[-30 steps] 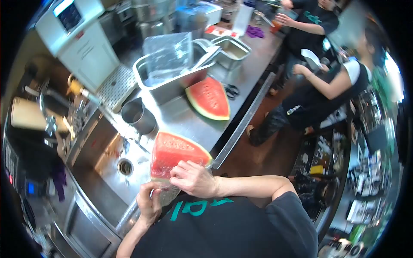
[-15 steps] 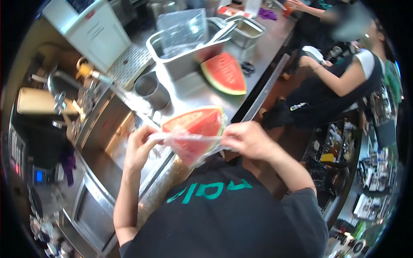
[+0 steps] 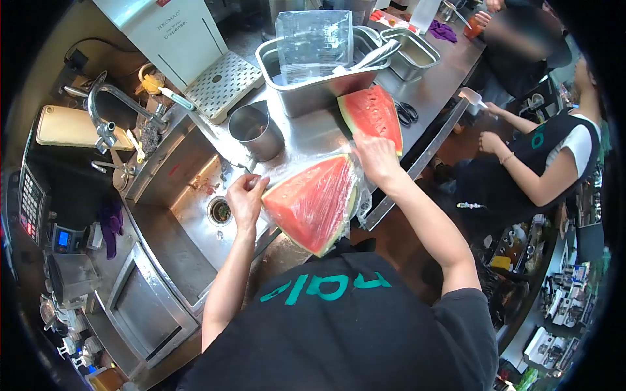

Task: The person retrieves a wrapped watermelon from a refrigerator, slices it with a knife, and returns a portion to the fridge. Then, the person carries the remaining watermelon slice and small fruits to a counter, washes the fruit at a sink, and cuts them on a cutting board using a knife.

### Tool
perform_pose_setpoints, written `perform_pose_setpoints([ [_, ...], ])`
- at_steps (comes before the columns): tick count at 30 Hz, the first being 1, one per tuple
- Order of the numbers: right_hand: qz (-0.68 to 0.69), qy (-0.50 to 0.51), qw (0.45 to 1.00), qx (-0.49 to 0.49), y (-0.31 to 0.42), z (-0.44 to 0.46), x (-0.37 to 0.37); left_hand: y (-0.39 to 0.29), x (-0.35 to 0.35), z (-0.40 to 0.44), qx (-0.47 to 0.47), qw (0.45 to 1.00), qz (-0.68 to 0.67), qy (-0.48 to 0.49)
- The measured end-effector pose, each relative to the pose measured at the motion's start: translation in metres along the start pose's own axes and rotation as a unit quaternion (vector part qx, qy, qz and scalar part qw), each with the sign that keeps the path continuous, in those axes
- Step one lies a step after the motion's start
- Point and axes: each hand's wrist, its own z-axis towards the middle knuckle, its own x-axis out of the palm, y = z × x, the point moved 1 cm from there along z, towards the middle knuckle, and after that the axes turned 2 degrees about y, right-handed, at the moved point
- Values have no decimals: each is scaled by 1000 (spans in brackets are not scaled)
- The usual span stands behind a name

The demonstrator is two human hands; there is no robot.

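A large watermelon wedge point(image 3: 305, 207) lies at the counter's near edge, in front of my body. Clear plastic wrap point(image 3: 358, 195) covers its red flesh and bunches loosely along its right side. My left hand point(image 3: 245, 199) is at the wedge's left corner, thumb and fingers pinched on the wrap's edge. Beyond the wedge's top right, my right hand point(image 3: 377, 158) is closed on the wrap, its fingertips partly hidden. A strip of film stretches between both hands along the far side. Just behind my right hand sits a second watermelon piece point(image 3: 373, 112), cut face up.
A metal pitcher point(image 3: 257, 133) stands behind the wedge, beside a deep steel pan point(image 3: 293, 98) holding a clear plastic sheet and tongs. Scissors point(image 3: 407, 114) lie to the right. The sink point(image 3: 189, 241) is at my left. A co-worker point(image 3: 521, 163) stands at right holding a scoop.
The film, earlier stretched across the wedge's near part, now lies over its flesh, with its edge at the far side. Both hands have moved away from my body, the right one farther.
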Motion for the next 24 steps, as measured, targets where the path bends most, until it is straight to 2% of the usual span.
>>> perform_pose_setpoints([
  [1, 60, -3, 998, 4, 0, -9, -8, 4, -6, 0, -59, 997, -18, 53],
  [3, 181, -8, 983, 10, -5, -26, -18, 59, -7, 2, -125, 945, -275, 127],
  [4, 256, 20, 966, 16, -16, -32, -11, 60, -20, -1, -232, 899, -348, 127],
  [5, 258, 23, 966, 17, -26, -39, 3, 86, -25, -3, -284, 868, -394, 107],
  [6, 421, 121, 890, 125, -36, -47, 21, 90, -31, -13, -277, 884, -374, 33],
  [7, 562, 210, 767, 228, -38, -52, 27, 82, -36, -19, -267, 896, -353, -41],
  [8, 614, 205, 719, 252, -38, -59, 29, 69, -37, -24, -159, 933, -309, -89],
  [9, 616, 208, 716, 256, -36, -63, 26, 38, -40, -35, -50, 955, -258, -136],
  [10, 670, 206, 654, 283, -34, -66, 23, 12, -40, -41, 30, 975, -187, -117],
  [11, 720, 203, 589, 306, -32, -69, 19, -15, -42, -41, 185, 975, -92, -79],
  [12, 753, 199, 540, 319, -30, -71, 16, -43, -41, -41, 262, 963, -61, -5],
  [13, 754, 200, 539, 318, -31, -75, 18, -60, -29, -35, 293, 952, -69, 61],
  [14, 797, 199, 468, 326, -34, -81, 22, -71, -19, -27, 324, 934, -78, 127],
  [15, 834, 195, 394, 332, -38, -88, 27, -70, -11, -15, 326, 933, -78, 129],
  [17, 841, 172, 396, 326, -44, -101, 39, -60, 12, 5, 295, 903, 93, 298],
  [18, 762, 167, 535, 325, -47, -109, 43, -67, 12, 10, 299, 899, 93, 305],
  [19, 662, 161, 659, 318, -48, -118, 49, -77, 10, 14, 242, 889, 143, 361],
  [20, 612, 102, 723, 304, -45, -128, 63, -81, 9, 15, 182, 871, 193, 414],
  [21, 451, 133, 837, 281, -39, -124, 33, -82, 10, 15, 186, 867, 196, 420],
  [23, 309, -29, 912, 268, -24, -127, 9, -82, 12, 15, 158, 866, 147, 451],
  [24, 216, -140, 940, 226, -24, -127, -2, -76, 13, 17, 164, 864, 149, 452],
])
